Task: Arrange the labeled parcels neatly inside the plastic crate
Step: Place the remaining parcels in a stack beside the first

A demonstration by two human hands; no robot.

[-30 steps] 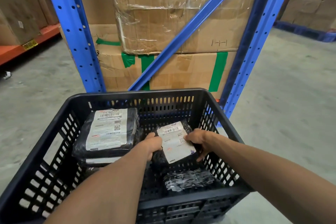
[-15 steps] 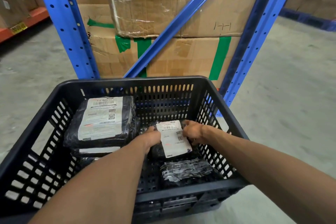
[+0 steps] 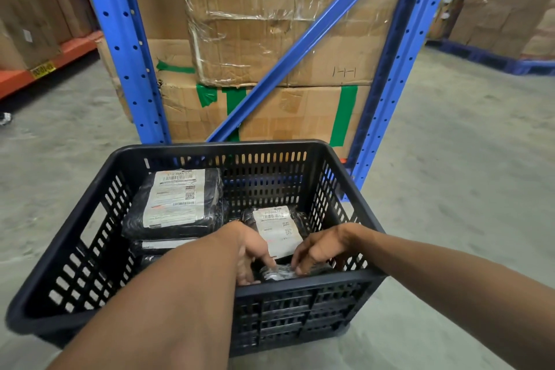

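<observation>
A black plastic crate (image 3: 339, 168) stands on the floor in front of me. On its left side a large black parcel with a white label (image 3: 177, 201) tops a stack of parcels. At the right, a smaller labeled black parcel (image 3: 277, 230) lies flat by the right wall. Nearer to me, against the front wall, lies a shiny wrapped parcel (image 3: 279, 273), partly hidden by the rim. My left hand (image 3: 250, 251) and my right hand (image 3: 318, 249) reach down onto it from either side, fingers curled on its top and ends.
A blue rack frame (image 3: 120, 39) with a diagonal brace stands just behind the crate, holding taped cardboard boxes (image 3: 270, 39). An orange shelf beam (image 3: 45, 66) runs at the left. Concrete floor (image 3: 450, 174) lies on both sides.
Both hands let go of the smaller labeled parcel, which now lies flat on the right, and came back toward me onto the shiny wrapped parcel.
</observation>
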